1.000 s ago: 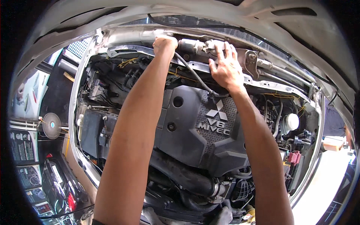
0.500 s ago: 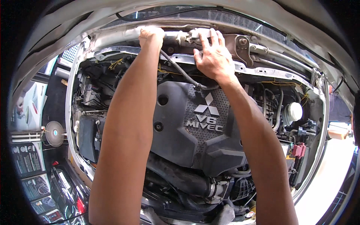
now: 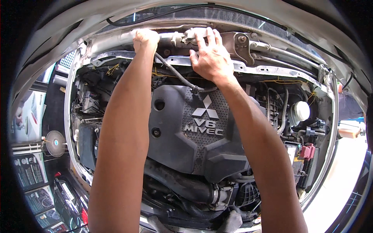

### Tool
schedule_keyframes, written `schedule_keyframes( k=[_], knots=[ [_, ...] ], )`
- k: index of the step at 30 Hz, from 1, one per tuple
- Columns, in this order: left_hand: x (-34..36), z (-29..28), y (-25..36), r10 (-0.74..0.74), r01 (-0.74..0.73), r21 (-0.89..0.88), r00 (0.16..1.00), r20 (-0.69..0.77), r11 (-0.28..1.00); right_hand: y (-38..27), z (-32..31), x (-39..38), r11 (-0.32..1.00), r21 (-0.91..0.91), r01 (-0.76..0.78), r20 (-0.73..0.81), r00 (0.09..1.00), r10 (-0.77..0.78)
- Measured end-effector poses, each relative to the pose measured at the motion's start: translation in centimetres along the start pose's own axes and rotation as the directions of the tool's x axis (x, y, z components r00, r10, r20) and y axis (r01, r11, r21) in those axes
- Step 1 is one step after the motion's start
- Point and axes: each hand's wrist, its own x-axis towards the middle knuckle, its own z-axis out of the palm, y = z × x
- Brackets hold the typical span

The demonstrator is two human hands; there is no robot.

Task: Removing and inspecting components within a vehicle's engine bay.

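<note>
Grey plastic engine cover point(image 3: 182, 132) below us, both our hands up at the back of the bay.

We've got our left hand point(image 3: 145, 39) curled tight around a pale metal tube point(image 3: 128, 37) that runs along the top rear edge, fist closed on it. Our right hand point(image 3: 210, 58) sits just beside it, fingers point(image 3: 202, 37) spread and hooked over a small white plastic fitting point(image 3: 192, 34) on the same linkage; we can't tell whether it's really pinched or just pressed. A black ribbed hose point(image 3: 176, 75) drops from between the hands down to the engine cover. Off to the right there's a white reservoir cap point(image 3: 301, 110) and a red battery terminal cover point(image 3: 307, 150), well apart from our hands.
</note>
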Motion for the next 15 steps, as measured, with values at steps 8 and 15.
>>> schedule_keyframes(
  k=[8,15],
  knots=[
    [-1.9,-0.8,1.2,-0.211,0.184,-0.185,0.968,-0.136,0.965,0.3,0.2,-0.1,1.0,-0.013,0.0,-0.001,1.0,0.0],
    [1.3,-1.3,-0.6,0.237,-0.253,0.215,0.966,0.1,0.943,-0.1,-0.1,0.1,1.0,0.013,0.011,-0.02,1.0,-0.011]
  ],
)
